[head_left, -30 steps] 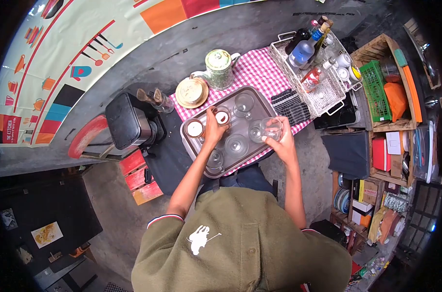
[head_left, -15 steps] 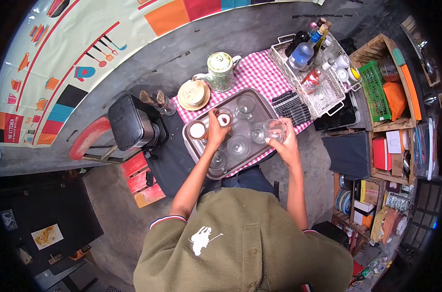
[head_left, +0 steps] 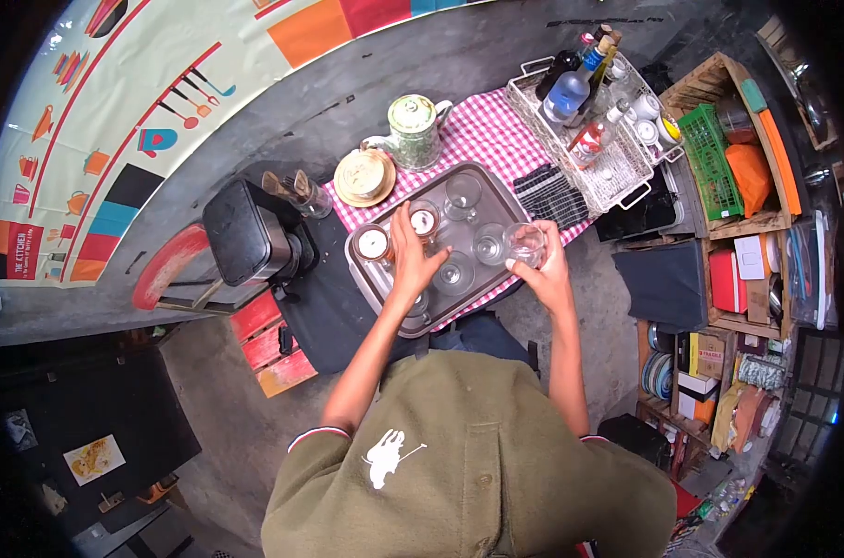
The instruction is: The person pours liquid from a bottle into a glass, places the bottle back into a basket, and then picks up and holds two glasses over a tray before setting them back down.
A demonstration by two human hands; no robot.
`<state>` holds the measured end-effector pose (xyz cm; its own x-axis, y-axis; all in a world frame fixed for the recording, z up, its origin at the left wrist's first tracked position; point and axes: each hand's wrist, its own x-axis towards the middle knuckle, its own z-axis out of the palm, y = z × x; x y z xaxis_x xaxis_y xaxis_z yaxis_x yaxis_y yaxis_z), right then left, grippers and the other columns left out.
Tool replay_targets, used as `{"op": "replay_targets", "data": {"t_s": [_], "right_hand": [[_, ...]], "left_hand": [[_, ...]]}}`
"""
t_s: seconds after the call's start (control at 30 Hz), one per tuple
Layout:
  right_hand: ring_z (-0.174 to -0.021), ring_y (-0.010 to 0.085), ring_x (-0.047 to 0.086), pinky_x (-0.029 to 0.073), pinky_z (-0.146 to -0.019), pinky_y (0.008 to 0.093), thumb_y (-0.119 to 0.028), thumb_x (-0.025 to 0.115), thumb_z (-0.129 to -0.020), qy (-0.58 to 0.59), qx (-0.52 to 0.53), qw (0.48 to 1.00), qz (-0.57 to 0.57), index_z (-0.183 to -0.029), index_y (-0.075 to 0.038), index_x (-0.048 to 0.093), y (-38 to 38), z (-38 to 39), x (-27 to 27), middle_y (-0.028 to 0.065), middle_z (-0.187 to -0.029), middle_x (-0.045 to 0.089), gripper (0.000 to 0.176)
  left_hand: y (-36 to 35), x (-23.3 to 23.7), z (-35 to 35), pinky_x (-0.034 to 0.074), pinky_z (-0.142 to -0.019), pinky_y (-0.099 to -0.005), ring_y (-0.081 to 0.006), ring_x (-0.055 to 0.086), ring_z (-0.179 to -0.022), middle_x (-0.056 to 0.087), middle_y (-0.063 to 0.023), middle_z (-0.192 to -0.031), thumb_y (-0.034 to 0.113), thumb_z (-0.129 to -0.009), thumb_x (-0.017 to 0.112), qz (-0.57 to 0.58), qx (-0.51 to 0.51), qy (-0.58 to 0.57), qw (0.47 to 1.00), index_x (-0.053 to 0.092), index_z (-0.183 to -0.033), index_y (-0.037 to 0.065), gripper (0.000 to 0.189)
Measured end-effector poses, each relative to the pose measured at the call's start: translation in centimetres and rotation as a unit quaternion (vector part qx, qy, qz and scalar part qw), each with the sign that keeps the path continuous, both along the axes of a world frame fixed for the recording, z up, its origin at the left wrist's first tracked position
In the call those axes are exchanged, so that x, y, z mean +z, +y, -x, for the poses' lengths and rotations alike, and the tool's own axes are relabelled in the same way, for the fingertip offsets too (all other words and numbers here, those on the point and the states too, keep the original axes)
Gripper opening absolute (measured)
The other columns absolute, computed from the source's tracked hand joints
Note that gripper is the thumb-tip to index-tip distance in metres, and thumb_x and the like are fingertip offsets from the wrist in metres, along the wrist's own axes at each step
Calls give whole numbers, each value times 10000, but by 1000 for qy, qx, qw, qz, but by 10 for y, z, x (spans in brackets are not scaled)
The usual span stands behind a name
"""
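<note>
A brown tray (head_left: 501,190) lies on a pink checked cloth and bears several clear glass cups. My left hand (head_left: 414,265) is over the tray's left half with its fingers apart, beside a cup with white and brown contents (head_left: 423,221). Another cup with white contents (head_left: 373,244) stands at the tray's left end. My right hand (head_left: 546,272) grips a clear glass cup (head_left: 526,243) at the tray's right edge. Just left of that cup is another glass (head_left: 489,244), and a further glass (head_left: 454,274) sits near the tray's front edge.
Behind the tray stand a green patterned teapot (head_left: 415,135) and a lidded bowl on a saucer (head_left: 364,177). A white wire basket (head_left: 619,179) with bottles is at the back right, near a dark cloth (head_left: 549,195). A black appliance (head_left: 245,232) stands at the left.
My left hand has let go of the cup with white and brown contents and spread its fingers. My right hand still holds the glass cup.
</note>
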<state>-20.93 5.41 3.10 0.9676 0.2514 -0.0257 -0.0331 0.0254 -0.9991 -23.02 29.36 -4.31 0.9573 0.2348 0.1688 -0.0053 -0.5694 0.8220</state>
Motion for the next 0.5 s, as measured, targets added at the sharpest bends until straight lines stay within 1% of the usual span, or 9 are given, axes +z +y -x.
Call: {"op": "replay_targets", "data": {"t_s": [0.07,0.1,0.2,0.23,0.33,0.37,0.43,0.47,0.5], "right_hand": [[-1103,178,573,488,-941,322,-58,802,-729,-1,6,1000,-10,-1258,-39,397,2,1,3,99,-1160,557,667],[-1110,179,570,485,-947,325,-61,802,-729,-3,11,1000,-19,-1258,-39,399,4,1,5,99,-1162,558,665],[-1143,185,555,462,-981,348,-77,806,-723,-11,32,999,-12,-1261,-42,406,3,0,8,103,-1176,564,672],[-1145,187,554,457,-985,351,-79,807,-720,-9,41,999,-6,-1263,-42,407,1,0,11,104,-1179,566,675],[-1137,193,560,459,-980,352,-94,815,-712,-11,60,998,-4,-1275,-42,416,-1,0,6,109,-1191,573,692],[-1135,193,562,462,-976,351,-99,815,-713,-11,64,998,4,-1278,-41,418,-3,0,4,109,-1190,573,692],[-1128,193,567,472,-953,342,-120,820,-720,-14,72,996,46,-1292,-36,424,-11,-4,2,113,-1198,568,701],[-1126,193,567,474,-945,342,-123,820,-722,-17,70,997,33,-1294,-36,426,-15,-7,0,114,-1198,567,700],[-1124,194,568,476,-938,341,-126,820,-723,-18,70,997,19,-1295,-36,427,-18,-8,-1,116,-1198,565,700]], "left_hand": [[-8,21,13,269,-1156,-477,-451,290,-1396,341,-277,-1449,199,-697,854,-15,-31,-8,999,200,-1503,-13,1060],[-14,22,17,291,-1149,-470,-427,308,-1405,339,-258,-1463,213,-716,842,28,-58,-3,998,232,-1497,-1,1014],[-39,50,23,327,-1129,-469,-399,346,-1394,333,-249,-1473,202,-720,835,88,-139,12,986,251,-1490,4,987],[-49,59,25,384,-1095,-454,-376,408,-1358,362,-226,-1467,198,-722,832,104,-146,12,984,283,-1482,11,956],[-71,67,21,413,-1077,-437,-366,460,-1319,402,-204,-1450,193,-720,831,204,-182,24,962,308,-1470,7,934],[-78,70,20,443,-1051,-422,-360,505,-1290,451,-194,-1425,179,-715,824,186,-178,3,966,335,-1462,16,909],[-89,64,15,449,-1040,-424,-364,507,-1295,462,-202,-1421,167,-712,818,144,-180,-32,973,343,-1460,18,899],[-95,60,13,453,-1034,-425,-366,507,-1298,468,-206,-1419,161,-711,816,123,-177,-48,975,346,-1459,19,894],[-103,61,11,467,-1012,-425,-378,532,-1277,515,-213,-1375,160,-707,817,136,-161,-37,977,374,-1438,11,868]]}}
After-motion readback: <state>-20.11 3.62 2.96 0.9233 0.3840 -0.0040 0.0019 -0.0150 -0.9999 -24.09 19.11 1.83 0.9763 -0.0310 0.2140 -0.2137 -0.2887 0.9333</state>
